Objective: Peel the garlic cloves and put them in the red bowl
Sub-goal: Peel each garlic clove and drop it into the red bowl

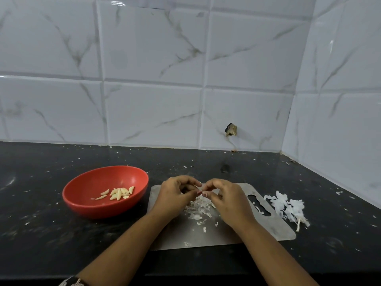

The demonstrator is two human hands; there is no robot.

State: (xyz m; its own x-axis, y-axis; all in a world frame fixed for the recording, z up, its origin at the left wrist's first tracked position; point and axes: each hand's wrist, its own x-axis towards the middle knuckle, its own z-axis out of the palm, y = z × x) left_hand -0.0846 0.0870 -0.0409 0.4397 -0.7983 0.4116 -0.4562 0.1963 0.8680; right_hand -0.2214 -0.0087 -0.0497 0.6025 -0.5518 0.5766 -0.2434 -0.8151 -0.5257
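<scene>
On my feed, the left hand (pixel 177 195) and right hand (pixel 224 198) meet fingertip to fingertip, both pinching a small pale garlic clove (pixel 199 190) between them. Just below the pinch, peel scraps (pixel 199 209) lie on a steel board (pixel 237 234). Left of the pinch sits the red bowl (pixel 82 205) holding peeled cloves (pixel 118 194); right of it, past the board, a heap of skins (pixel 286 205) rests on the dark counter (pixel 41 234)

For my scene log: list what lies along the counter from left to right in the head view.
red bowl holding peeled cloves → left hand → garlic clove pinched by both hands → right hand → loose pile of garlic skins. The steel board under the hands is left out.
</scene>
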